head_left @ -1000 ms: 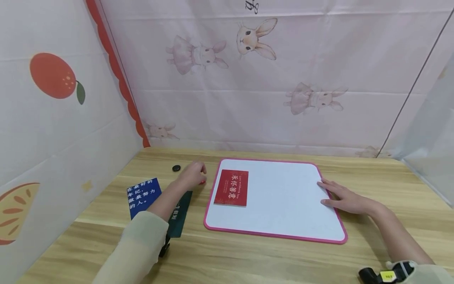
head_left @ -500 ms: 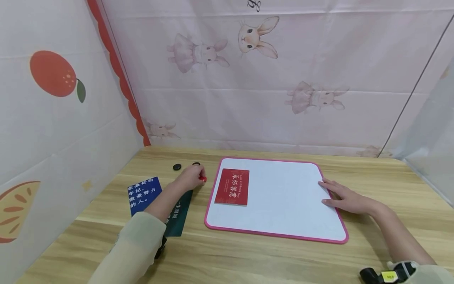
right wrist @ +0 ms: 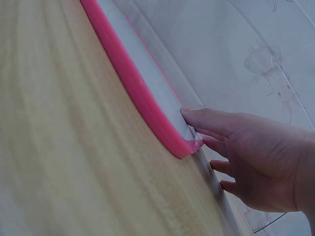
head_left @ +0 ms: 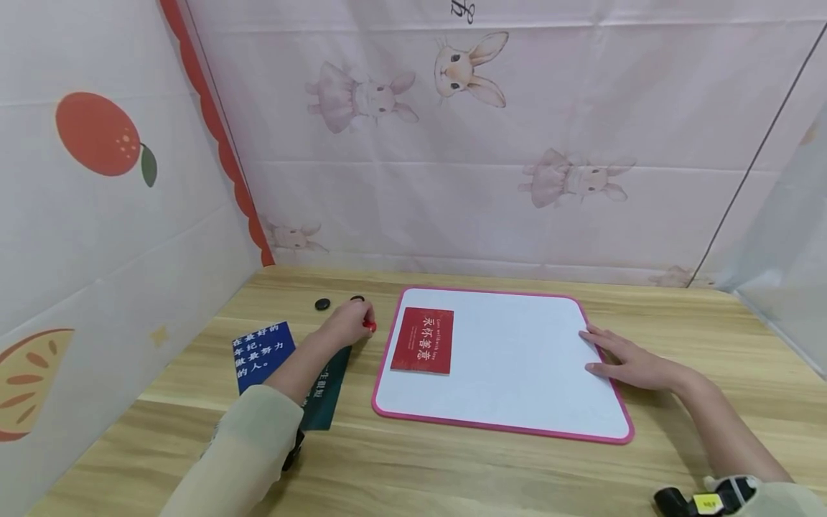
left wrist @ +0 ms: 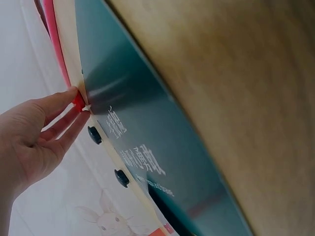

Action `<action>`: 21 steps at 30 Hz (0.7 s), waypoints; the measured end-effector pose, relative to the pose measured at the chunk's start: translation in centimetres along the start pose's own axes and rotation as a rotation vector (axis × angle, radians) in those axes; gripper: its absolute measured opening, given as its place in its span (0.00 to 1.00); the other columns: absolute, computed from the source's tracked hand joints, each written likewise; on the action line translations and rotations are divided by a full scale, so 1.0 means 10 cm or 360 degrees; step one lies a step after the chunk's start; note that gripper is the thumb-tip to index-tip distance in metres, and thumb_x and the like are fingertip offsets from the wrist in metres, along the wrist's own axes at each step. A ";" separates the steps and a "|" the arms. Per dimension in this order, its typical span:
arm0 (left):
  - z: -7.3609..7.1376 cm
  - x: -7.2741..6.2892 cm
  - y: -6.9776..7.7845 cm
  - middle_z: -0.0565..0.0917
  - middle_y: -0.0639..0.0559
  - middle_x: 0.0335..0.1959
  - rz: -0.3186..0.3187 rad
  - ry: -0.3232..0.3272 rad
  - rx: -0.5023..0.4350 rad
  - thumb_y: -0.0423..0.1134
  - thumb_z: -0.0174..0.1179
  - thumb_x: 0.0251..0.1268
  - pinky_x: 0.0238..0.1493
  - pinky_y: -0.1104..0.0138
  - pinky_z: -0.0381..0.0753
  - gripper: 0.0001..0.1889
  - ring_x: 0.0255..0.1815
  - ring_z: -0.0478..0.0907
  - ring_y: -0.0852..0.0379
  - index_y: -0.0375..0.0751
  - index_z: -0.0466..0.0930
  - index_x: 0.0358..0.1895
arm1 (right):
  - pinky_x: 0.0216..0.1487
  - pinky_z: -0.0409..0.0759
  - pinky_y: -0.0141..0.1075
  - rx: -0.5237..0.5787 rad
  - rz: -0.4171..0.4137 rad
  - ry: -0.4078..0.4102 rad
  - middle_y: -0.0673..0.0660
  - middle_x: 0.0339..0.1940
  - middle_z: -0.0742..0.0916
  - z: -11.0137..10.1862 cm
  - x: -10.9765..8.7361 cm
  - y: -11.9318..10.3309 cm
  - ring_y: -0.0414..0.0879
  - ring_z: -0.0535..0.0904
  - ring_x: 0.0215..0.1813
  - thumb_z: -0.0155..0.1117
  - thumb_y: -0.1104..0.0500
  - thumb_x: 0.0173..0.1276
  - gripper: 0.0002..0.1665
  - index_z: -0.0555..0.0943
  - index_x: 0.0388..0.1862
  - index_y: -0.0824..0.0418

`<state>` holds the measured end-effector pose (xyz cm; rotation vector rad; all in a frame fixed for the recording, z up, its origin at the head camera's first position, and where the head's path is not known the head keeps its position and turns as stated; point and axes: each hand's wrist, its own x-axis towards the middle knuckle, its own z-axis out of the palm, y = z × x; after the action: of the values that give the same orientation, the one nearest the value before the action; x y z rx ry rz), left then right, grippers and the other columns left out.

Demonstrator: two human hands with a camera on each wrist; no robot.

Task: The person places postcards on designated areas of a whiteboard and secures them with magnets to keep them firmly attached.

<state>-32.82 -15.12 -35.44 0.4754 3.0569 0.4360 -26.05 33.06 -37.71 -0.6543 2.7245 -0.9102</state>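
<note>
My left hand point(head_left: 347, 323) is low over the table, left of the whiteboard. Its thumb and fingers pinch a small red piece point(left wrist: 78, 102), mostly covered by the fingertips, with a bit of white beside it. The pink-framed whiteboard point(head_left: 510, 359) lies flat on the table. My right hand point(head_left: 629, 361) rests on the board's right edge, thumb and fingers extended; in the right wrist view the thumb lies over the white surface near the pink corner. A red card point(head_left: 423, 341) with white characters lies at the board's left end.
Two black round knobs, a left one point(head_left: 322, 304) and a right one point(head_left: 357, 297), sit behind my left hand. A dark green card point(head_left: 327, 395) and a blue card point(head_left: 261, 357) lie partly under my left forearm. Printed cloth walls point(head_left: 413, 208) enclose the table's back and sides.
My left hand has lowered slightly toward me, and its fingers are now around the red piece. The right-hand black knob, earlier hidden behind that hand, shows. My right hand stays on the board.
</note>
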 end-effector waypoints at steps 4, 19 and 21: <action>-0.01 0.00 0.00 0.72 0.49 0.28 -0.0010 0.0011 -0.0015 0.30 0.66 0.53 0.31 0.67 0.75 0.08 0.30 0.69 0.54 0.37 0.75 0.32 | 0.57 0.43 0.69 0.0002 -0.0017 0.0002 0.76 0.68 0.52 0.00 0.00 0.00 0.73 0.40 0.66 0.60 0.53 0.63 0.42 0.55 0.69 0.70; -0.02 -0.01 0.10 0.73 0.48 0.30 -0.0102 0.0105 -0.0145 0.29 0.65 0.54 0.30 0.69 0.76 0.07 0.31 0.70 0.54 0.37 0.75 0.34 | 0.57 0.42 0.69 0.0005 -0.0025 -0.0001 0.76 0.68 0.52 -0.01 0.00 -0.01 0.73 0.40 0.66 0.60 0.53 0.63 0.42 0.55 0.68 0.71; -0.02 -0.01 0.12 0.73 0.48 0.30 -0.0103 0.0115 -0.0159 0.30 0.64 0.55 0.30 0.69 0.75 0.07 0.31 0.70 0.53 0.36 0.76 0.34 | 0.57 0.42 0.69 0.0010 -0.0021 -0.0003 0.76 0.68 0.52 -0.01 0.00 -0.01 0.73 0.40 0.66 0.60 0.53 0.64 0.42 0.55 0.68 0.71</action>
<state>-32.43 -14.10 -34.97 0.3633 3.0898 0.6128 -26.04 32.98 -37.57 -0.6721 2.7180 -0.9199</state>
